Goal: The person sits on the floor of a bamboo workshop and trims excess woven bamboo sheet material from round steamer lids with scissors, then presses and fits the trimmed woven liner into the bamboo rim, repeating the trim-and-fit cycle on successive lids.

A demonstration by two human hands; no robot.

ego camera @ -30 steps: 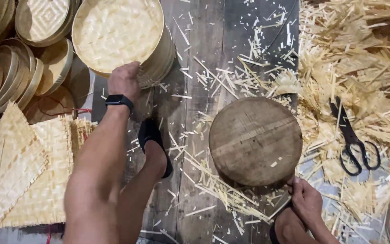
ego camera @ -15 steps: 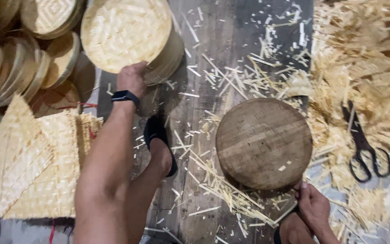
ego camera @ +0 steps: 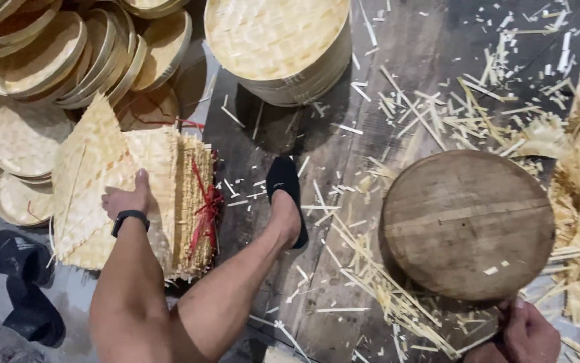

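Since the earlier frames, the left hand [ego camera: 127, 199] has left the rim of the round woven bamboo tray stack [ego camera: 278, 42] at the top of the floor and now lies on the stack of square woven bamboo mats [ego camera: 122, 195] at the left. Its palm faces down with the fingers together and the thumb pointing up; it presses flat on the top mat and does not pinch it. A black wristband [ego camera: 129, 218] sits on that wrist.

The mats are pale yellow and plaited. Their layered edges are bound with red string [ego camera: 204, 208], and the top mat lies skewed with one corner pointing up.

The right hand [ego camera: 529, 332] is at the bottom right edge, touching the near rim of the round wooden block [ego camera: 468, 223]. Whether its fingers are curled cannot be determined. Bamboo slivers [ego camera: 377, 282] litter the dark wooden floor [ego camera: 411, 47].
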